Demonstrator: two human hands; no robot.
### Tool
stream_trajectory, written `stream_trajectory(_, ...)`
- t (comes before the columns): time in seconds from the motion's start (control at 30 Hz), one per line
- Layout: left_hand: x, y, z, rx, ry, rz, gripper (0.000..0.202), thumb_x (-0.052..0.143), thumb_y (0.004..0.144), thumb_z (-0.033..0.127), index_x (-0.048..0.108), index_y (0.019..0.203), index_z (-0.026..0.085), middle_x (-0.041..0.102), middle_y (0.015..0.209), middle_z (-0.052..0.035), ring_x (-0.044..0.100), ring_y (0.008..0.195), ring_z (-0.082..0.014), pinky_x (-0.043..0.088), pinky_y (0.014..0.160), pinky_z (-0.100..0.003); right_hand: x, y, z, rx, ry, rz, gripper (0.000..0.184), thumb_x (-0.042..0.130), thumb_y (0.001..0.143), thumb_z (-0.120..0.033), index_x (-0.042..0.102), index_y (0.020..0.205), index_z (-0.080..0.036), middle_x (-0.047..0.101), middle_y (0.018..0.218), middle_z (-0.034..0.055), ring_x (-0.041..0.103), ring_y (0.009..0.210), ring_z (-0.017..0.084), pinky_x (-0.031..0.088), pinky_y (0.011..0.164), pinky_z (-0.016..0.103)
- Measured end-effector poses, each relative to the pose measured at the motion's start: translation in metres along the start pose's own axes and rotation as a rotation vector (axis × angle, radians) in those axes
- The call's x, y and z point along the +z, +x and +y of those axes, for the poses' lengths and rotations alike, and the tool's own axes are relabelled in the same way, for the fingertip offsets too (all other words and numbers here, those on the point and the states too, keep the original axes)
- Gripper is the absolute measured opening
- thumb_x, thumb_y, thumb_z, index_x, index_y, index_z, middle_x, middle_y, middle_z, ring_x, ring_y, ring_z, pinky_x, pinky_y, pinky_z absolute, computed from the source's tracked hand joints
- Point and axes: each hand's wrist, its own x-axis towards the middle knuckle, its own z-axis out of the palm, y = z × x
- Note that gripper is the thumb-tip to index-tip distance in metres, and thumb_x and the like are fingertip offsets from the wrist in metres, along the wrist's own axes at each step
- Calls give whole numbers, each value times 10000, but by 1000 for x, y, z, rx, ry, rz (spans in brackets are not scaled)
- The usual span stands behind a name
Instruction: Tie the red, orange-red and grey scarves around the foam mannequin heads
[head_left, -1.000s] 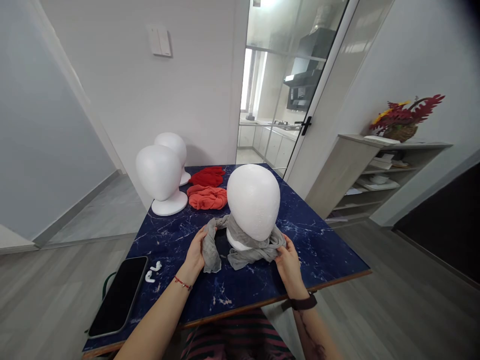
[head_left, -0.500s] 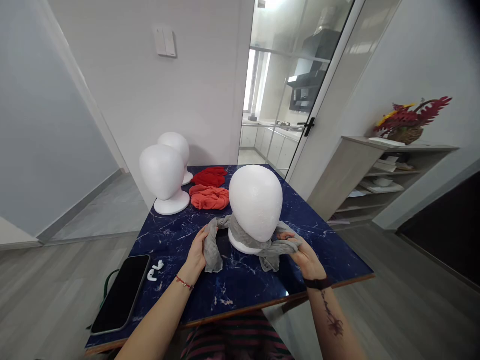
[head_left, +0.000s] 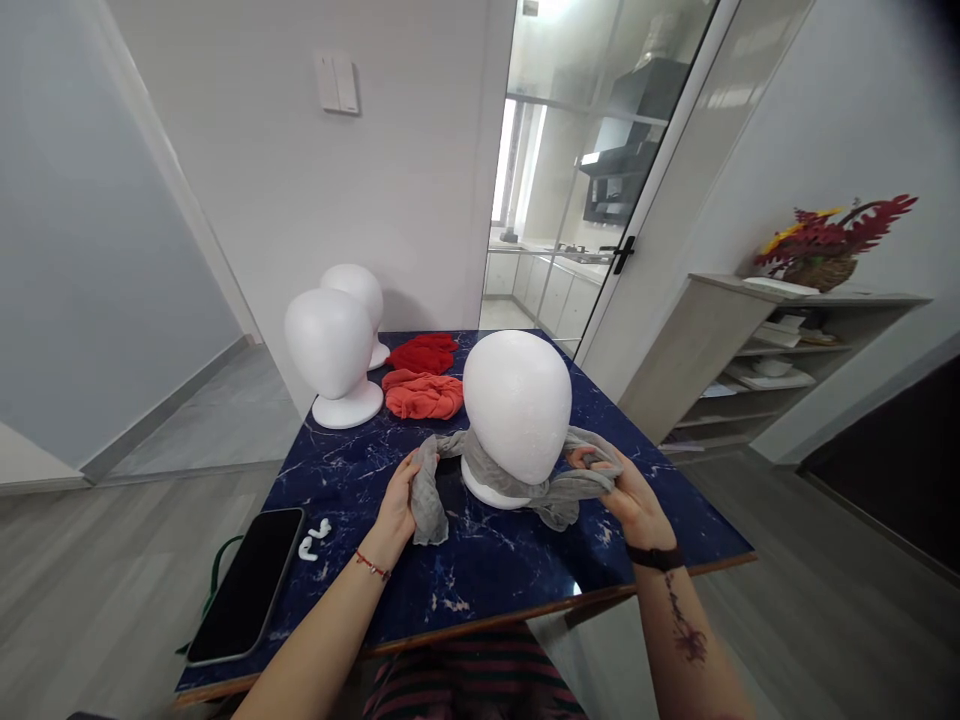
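A white foam mannequin head point(head_left: 517, 400) stands upright near the middle of the table. Round its neck runs a thin grey scarf point(head_left: 495, 470), crossing in front and spreading out to both sides. To the left of the head, my left hand point(head_left: 397, 500) is closed on one hanging end of the scarf. My right hand point(head_left: 626, 495) grips gathered folds of it on the other side; some of those fingers are hidden behind the cloth. Neither hand touches the foam head.
Two more white foam heads, the nearer one point(head_left: 330, 350) in front, stand at the back left. Beside them lie a coral scarf point(head_left: 424, 395) and a red scarf point(head_left: 424, 353). A phone point(head_left: 247, 585) and white earbuds point(head_left: 313, 540) rest at the left of the blue marbled table point(head_left: 510, 570).
My right hand has moved a little to the right, pulling the scarf's folds outward, and the short end in front has shifted right. My left hand stays nearly in place.
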Motion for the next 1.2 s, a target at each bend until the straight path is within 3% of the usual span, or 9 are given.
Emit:
stream_trajectory(0.13, 1, -1, 0, -2, 3, -5, 405, 530, 719, 11, 590, 1110, 101, 722, 800, -71, 677, 663, -146, 547, 630, -215, 0, 0, -7, 217, 135, -85, 178, 561, 815, -259, 564, 947, -140, 557, 806, 38, 469, 522, 48, 380, 384, 104)
stream_trajectory(0.3, 2, -3, 1, 4, 2, -6, 372, 522, 711, 11, 605, 1060, 110, 722, 797, -66, 680, 682, -141, 543, 637, -204, -3, 3, -3, 260, 30, 6, 227, 534, 825, -329, 583, 930, -134, 601, 754, 39, 424, 434, 51, 356, 353, 148)
stream_trajectory(0.43, 0, -1, 0, 14, 21, -31, 329, 550, 708, 51, 615, 1025, 112, 724, 813, -69, 679, 704, -144, 541, 658, -206, -17, 6, 14, 144, -274, 168, 254, 600, 760, -380, 620, 890, -163, 632, 693, 24, 473, 433, 95, 376, 372, 204)
stream_trajectory(0.53, -2, 1, -1, 24, 35, -38, 306, 583, 713, 79, 620, 1014, 124, 723, 825, -63, 678, 718, -147, 534, 673, -210, -33, 8, 28, -50, -529, 323, 359, 701, 657, -366, 643, 952, -171, 684, 862, 47, 616, 689, 176, 476, 542, 249)
stream_trajectory(0.6, -3, 2, -1, 49, 65, -34, 314, 613, 706, 83, 619, 1016, 130, 721, 843, -61, 673, 720, -144, 525, 676, -205, -42, 9, 34, -160, -659, 387, 444, 770, 562, -336, 654, 957, -169, 681, 962, 65, 623, 859, 218, 499, 686, 285)
stream_trajectory(0.77, -2, 1, 0, 168, 218, -15, 598, 720, 650, 117, 521, 1205, 212, 670, 1085, -80, 654, 883, -172, 496, 795, -254, -45, 8, 26, -136, -637, 323, 657, 832, 376, -159, 646, 1005, -188, 683, 949, 58, 634, 859, 234, 503, 738, 323)
stream_trajectory(0.93, 7, -4, -13, 387, 653, -188, 802, 813, 539, 224, 482, 1269, 249, 466, 1359, -95, 397, 1288, -260, 250, 1096, -358, -42, 16, 12, -153, -782, 180, 362, 720, 555, -266, 689, 898, -154, 694, 899, 64, 611, 804, 220, 477, 688, 306)
stream_trajectory(1.1, 22, 0, -39, 337, 1266, -237, 1179, 833, 416, 464, 270, 1414, 186, 195, 1457, -195, 101, 1390, -376, 150, 1110, -483, -37, 23, 19, -340, -863, 198, 281, 637, 663, -373, 647, 861, -175, 654, 743, 22, 567, 673, 169, 439, 596, 259)
stream_trajectory(1.2, 29, 3, -51, 364, 1462, -191, 1235, 813, 401, 523, 216, 1431, 194, 147, 1467, -214, 81, 1384, -406, 168, 1083, -516, -30, 19, 28, -267, -741, 213, 352, 599, 708, -452, 565, 952, -201, 608, 649, -13, 523, 506, 129, 379, 464, 222)
